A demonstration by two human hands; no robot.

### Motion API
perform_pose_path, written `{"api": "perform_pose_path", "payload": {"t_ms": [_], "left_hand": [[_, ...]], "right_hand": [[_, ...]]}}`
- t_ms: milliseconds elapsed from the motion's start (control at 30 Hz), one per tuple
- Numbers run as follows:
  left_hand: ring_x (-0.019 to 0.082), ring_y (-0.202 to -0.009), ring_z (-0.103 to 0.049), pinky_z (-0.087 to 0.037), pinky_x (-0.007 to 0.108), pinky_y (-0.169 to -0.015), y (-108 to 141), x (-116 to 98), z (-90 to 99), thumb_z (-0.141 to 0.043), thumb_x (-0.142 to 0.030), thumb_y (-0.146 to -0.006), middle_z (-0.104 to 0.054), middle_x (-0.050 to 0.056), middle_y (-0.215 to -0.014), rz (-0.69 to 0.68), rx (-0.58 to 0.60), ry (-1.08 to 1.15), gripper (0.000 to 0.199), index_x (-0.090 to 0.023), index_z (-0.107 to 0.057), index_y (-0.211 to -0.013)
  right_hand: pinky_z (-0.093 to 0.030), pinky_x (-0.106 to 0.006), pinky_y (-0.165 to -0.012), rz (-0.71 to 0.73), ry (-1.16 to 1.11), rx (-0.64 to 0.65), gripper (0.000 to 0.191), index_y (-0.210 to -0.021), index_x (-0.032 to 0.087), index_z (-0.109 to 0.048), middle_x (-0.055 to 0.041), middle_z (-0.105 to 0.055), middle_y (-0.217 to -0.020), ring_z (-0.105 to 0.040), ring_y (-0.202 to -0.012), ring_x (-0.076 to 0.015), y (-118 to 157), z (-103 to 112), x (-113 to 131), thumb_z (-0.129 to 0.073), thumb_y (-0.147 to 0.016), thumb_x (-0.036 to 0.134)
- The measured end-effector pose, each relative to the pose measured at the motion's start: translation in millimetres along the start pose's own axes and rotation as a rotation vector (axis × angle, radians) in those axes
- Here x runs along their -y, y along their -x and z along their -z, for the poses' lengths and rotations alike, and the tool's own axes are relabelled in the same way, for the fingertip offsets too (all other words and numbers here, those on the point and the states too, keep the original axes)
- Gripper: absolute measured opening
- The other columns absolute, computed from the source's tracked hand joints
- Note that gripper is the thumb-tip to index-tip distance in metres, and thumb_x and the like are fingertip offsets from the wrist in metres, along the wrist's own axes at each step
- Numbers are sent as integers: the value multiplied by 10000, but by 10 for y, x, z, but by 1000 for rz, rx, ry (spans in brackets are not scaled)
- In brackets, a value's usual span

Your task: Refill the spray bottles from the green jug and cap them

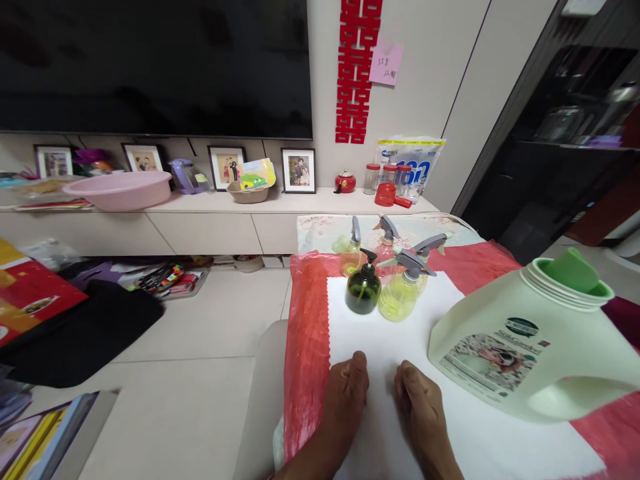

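My left hand (349, 388) rests as a closed fist on the white cloth (383, 353), near its left edge. A short gap to the right, my right hand (420, 399) is also curled into a fist; nothing shows in either. Beyond them stand a dark green pump bottle (363, 291) and a yellow spray bottle (399, 297) with a grey trigger head. Several more spray bottles are behind, including a pale orange one (351, 260) and a pinkish one (384, 250). Right of my right hand stands a large pale green detergent jug (525, 347), a green piece (575, 270) in its mouth.
Red plastic sheeting (306, 347) covers the table under the cloth. Against the wall, a low cabinet (200, 223) carries a pink basin (123, 190), framed photos, red-lidded jars and a plastic pouch (413, 160). A red box (37, 293) and a black cloth lie at left.
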State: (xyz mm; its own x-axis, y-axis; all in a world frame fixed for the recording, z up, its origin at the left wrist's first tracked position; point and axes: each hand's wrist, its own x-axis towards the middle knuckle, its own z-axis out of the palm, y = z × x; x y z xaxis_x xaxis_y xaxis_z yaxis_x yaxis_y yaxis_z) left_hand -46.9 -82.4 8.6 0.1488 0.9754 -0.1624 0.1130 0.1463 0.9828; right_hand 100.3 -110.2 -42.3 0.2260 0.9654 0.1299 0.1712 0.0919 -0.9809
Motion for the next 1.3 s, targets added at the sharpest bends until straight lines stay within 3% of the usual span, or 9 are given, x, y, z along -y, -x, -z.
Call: {"api": "perform_pose_path", "payload": {"t_ms": [200, 900, 1300], "left_hand": [[138, -501, -309, -229, 306, -513, 8, -29, -2, -169, -983, -732, -294, -29, -481, 15, -9, -4, 772, -260, -298, -493], [149, -499, -358, -295, 311, -531, 4, -37, -18, -160, -944, -778, -334, -22, -472, 7, -25, -4, 764, -262, -341, -486], [154, -499, -386, -321, 317, -548, 8, -49, -13, -129, -943, -775, -345, -21, -476, -5, -27, -26, 771, -264, -352, -484]], "right_hand": [[-243, -161, -501, -12, 25, 20, 794, -627, 83, -387, -46, -315, -604, -315, -550, -38, -6, -1, 85, -343, -995, 785], [-257, -169, -488, -9, 69, 25, 852, -588, 94, -385, -50, -323, -566, -329, -515, -42, -23, -34, 229, -281, -975, 846], [-255, -175, -491, -17, 104, 21, 871, -594, 90, -401, -53, -319, -563, -323, -517, -41, -10, -19, 208, -252, -967, 863]]}}
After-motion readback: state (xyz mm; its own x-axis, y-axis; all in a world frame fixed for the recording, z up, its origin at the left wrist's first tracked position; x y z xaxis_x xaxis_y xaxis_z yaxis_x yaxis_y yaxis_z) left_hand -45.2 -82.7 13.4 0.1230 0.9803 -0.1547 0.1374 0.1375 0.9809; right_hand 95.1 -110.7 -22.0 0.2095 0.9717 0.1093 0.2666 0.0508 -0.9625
